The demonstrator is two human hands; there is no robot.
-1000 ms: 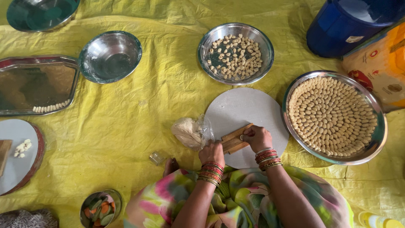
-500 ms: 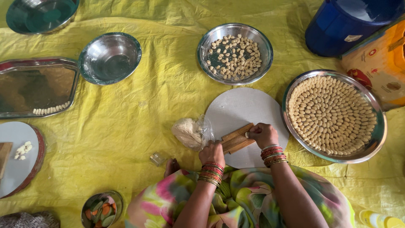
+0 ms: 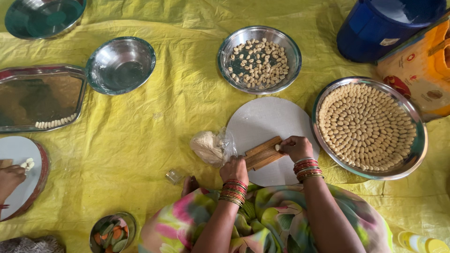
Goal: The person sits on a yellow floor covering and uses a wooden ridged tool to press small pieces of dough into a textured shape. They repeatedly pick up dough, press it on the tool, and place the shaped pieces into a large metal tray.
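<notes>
On a yellow sheet (image 3: 140,140), a large steel tray (image 3: 419,140) is sitting nearly full of shaped dough pieces, while a smaller bowl (image 3: 293,49) is holding a looser batch. Over the round white board (image 3: 267,122), the left hand (image 3: 234,169) is steadying a ridged wooden paddle (image 3: 262,153); the right hand (image 3: 296,147) is pinching a small piece against it. A bagged lump of dough (image 3: 208,147) is waiting just beside.
</notes>
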